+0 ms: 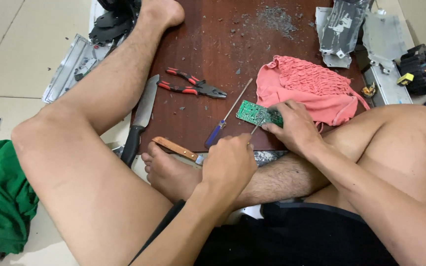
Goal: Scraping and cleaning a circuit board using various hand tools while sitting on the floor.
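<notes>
Head view shows your right hand [294, 125] pinching the green circuit board [256, 113] — light, stiff, brittle, best held by its edges — while your left hand [229, 165] grips a thin tool [255, 127].

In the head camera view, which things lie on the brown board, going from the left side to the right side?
Large knife → red-handled pliers → blue-handled screwdriver → green circuit board, pressed by the right hand → pink cloth. The left hand works a thin tool against the circuit board.

Small green circuit board [257, 113], flat on brown board, thin metal tool [255, 128] touching its edge
</notes>
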